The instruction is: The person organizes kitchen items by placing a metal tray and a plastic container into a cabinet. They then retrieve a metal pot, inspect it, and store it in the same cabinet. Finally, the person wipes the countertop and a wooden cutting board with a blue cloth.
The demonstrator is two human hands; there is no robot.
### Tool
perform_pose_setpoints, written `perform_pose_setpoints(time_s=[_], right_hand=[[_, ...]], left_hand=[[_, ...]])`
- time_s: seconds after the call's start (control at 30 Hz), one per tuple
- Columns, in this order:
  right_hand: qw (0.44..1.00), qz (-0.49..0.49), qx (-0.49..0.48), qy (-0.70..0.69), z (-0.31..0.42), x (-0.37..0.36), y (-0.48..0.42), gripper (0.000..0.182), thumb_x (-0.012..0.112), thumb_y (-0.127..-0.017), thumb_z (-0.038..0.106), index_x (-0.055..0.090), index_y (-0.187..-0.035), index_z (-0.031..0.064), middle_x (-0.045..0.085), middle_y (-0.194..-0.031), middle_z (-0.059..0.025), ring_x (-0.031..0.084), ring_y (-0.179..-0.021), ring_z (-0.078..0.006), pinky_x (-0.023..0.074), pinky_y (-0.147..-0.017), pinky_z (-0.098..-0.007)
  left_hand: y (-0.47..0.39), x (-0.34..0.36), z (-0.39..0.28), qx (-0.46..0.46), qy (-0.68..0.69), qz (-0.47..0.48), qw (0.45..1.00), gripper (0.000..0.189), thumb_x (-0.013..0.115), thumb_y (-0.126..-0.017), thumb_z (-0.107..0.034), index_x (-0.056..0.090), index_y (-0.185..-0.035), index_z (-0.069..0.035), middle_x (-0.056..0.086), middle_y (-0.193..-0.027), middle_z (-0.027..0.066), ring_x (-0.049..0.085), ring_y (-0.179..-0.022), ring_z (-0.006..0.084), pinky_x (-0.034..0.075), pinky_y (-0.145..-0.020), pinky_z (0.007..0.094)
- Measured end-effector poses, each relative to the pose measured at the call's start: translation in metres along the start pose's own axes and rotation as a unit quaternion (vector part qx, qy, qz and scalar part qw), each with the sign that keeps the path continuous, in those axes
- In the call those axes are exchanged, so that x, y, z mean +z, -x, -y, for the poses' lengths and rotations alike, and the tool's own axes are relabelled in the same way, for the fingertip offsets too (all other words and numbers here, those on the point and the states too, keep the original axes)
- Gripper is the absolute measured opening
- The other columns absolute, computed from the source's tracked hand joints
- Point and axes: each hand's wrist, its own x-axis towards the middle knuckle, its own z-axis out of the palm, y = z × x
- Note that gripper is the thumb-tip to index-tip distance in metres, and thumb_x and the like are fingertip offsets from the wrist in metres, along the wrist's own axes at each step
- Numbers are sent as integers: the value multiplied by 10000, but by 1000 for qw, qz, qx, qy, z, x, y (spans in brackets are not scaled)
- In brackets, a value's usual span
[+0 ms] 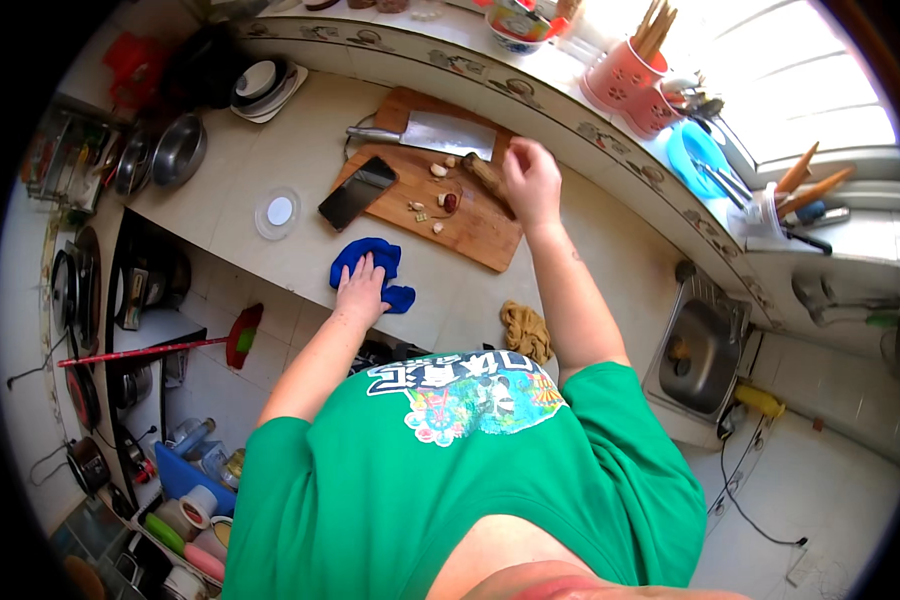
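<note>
My left hand lies palm down on a bunched blue cloth at the counter's front edge, fingers spread. Over the right end of the wooden cutting board is my right hand, its fingers curled; whether they hold anything is hidden. A brown root-like piece lies beside that hand. On the board are garlic cloves, a dark red dried fruit and small scraps. A cleaver rests across the back of the board. The dark smartphone overlaps the board's left edge.
A clear round lid sits left of the phone. A tan cloth is near my right elbow. Metal bowls and stacked dishes stand at left. To the right is a sink. Pink utensil holders line the windowsill.
</note>
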Motion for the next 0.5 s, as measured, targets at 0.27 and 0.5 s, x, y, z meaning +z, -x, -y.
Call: perform_pose_setpoints(time_s=[0.27,0.5], right_hand=[[993,-75,27,83,27,39,-145,554,729,-840,275,538,-1288,12,607,-1169,-248,636,-1031,-354,502,-941,-416],[975,-44,76,203,38,51,-164,357,706,-850,271,634,-1158,106,540,-1224,-237,587,-1095,-384,477,-978,-423]], left_hand=[[-3,2,3,17,17,-20,1000,654,814,-758,-306,466,-1265,-84,263,-1585,186,236,-1482,301,194,-1193,515],[0,2,11,40,34,-45,998,622,810,-753,-315,479,-1227,-85,292,-1569,181,255,-1472,298,185,-1189,525]])
